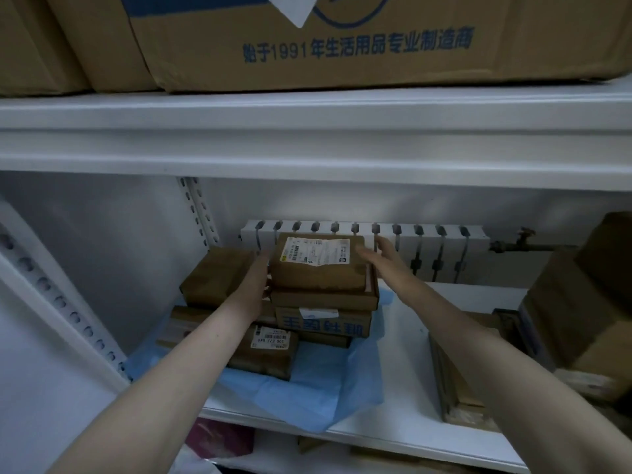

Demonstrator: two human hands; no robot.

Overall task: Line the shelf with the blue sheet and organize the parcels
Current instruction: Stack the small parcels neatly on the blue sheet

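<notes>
A white shelf (pixel 410 354) is seen from the front, with a blue sheet (pixel 307 388) spread over its left part; the sheet is wrinkled and its near edge hangs slightly over the shelf's front lip. A stack of brown parcels is set on the sheet. The top parcel (pixel 319 265), marked with a white label, is laid on a flatter parcel, and below that a parcel with blue print (pixel 325 323) is stacked. A labelled parcel (pixel 263 350) lies nearer and to the left, and a plain brown parcel (pixel 215 278) is placed at the far left.

The top parcel is flanked by both hands. The left hand (pixel 254 280) is pressed against its left side, the fingers stretched along it. The right hand (pixel 384 260) is held at its far right corner with the fingers straight and spread; nothing is gripped by either hand.

More cardboard boxes (pixel 581 302) are kept on the right of the shelf, off the sheet. A white radiator (pixel 427 244) is seen behind, and a large printed carton (pixel 342 46) sits on the level above
</notes>
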